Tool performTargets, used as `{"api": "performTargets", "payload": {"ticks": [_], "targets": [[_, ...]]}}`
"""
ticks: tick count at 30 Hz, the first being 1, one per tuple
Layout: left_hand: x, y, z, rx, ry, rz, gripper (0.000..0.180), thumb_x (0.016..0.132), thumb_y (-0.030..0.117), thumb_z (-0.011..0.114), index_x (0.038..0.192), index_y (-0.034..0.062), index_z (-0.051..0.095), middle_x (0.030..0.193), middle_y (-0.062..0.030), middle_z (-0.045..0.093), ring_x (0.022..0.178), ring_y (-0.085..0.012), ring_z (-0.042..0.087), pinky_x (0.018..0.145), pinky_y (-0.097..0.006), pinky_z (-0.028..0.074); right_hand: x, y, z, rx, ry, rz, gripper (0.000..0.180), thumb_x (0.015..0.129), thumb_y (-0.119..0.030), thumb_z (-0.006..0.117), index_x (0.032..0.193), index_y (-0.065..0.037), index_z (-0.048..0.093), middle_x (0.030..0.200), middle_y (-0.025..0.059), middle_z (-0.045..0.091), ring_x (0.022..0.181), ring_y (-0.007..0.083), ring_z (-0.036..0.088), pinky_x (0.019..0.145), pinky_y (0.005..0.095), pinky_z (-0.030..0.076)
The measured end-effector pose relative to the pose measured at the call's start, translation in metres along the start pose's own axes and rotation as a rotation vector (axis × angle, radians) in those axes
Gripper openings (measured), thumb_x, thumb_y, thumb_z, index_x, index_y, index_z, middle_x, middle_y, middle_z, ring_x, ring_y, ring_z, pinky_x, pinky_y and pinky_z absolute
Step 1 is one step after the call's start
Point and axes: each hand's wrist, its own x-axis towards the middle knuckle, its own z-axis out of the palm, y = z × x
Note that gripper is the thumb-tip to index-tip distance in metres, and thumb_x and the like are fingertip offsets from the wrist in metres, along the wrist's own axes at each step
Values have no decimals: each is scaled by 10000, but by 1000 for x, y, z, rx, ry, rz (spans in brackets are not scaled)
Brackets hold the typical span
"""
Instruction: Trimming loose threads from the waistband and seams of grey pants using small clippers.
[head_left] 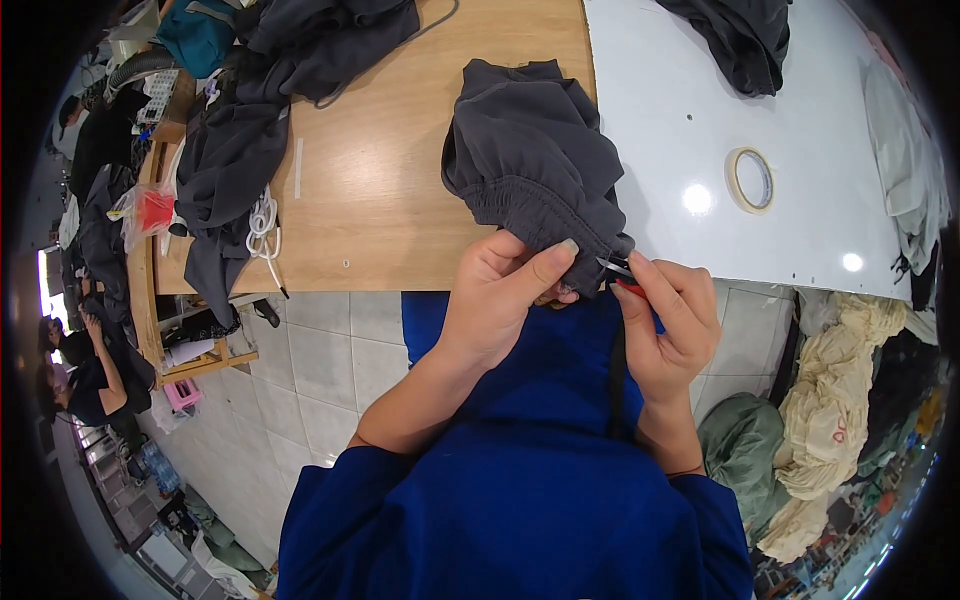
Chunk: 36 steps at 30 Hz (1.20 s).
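A dark grey garment with a gathered elastic waistband lies bunched at the table's front edge. My left hand is closed on the waistband, thumb on top and fingers curled beneath the cloth. In my right hand are small red-handled thread snips, pinched between thumb and fingers. Their thin metal tip points left and touches or nearly touches the waistband's edge. The cloth's underside and part of the snips are hidden by my fingers.
The worktop joins a wood-coloured board and a white board. A tape roll lies right. More dark garments and a white cord are left. Cream cloth is heaped at lower right. People work far left.
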Motion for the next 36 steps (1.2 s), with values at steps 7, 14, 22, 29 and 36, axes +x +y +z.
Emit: {"api": "performTargets", "payload": {"ticks": [7, 14, 22, 29, 36], "targets": [[0, -1, 5, 3, 37, -4, 131, 873, 82, 600, 973, 2, 628, 841, -66, 650, 691, -103, 606, 650, -229, 526, 1, -2, 2, 47, -16, 40, 391, 622, -26, 753, 1004, -84, 691, 783, 33, 606, 629, 153, 486, 563, 250, 363], [0, 0, 5, -23, 36, 1, 132, 875, 79, 597, 972, -6, 625, 848, -73, 649, 691, -105, 608, 650, -233, 534, 1, -2, 1, 64, 0, 72, 401, 621, -15, 748, 1013, -71, 685, 788, 41, 609, 635, 154, 496, 576, 253, 366], [0, -1, 7, -11, 38, -17, 132, 870, 92, 610, 959, -4, 623, 832, -72, 647, 681, -111, 614, 642, -229, 527, 1, 1, 3, 38, 9, 36, 402, 624, -23, 745, 1018, -69, 683, 790, 40, 606, 627, 154, 490, 571, 255, 358], [0, -2, 9, -19, 22, -14, 147, 861, 98, 623, 963, -8, 619, 834, -82, 649, 689, -119, 623, 641, -232, 532, 0, 1, 4, 24, 25, 23, 389, 631, -41, 751, 1013, -78, 686, 788, 34, 603, 632, 152, 488, 570, 255, 360], [-1, -1, 9, -40, 27, -12, 150, 859, 93, 625, 967, -10, 617, 842, -89, 650, 705, -131, 632, 659, -240, 541, 0, 1, 4, -28, 31, -11, 371, 644, -51, 754, 1007, -88, 690, 783, 25, 603, 628, 153, 486, 561, 253, 360]]}}
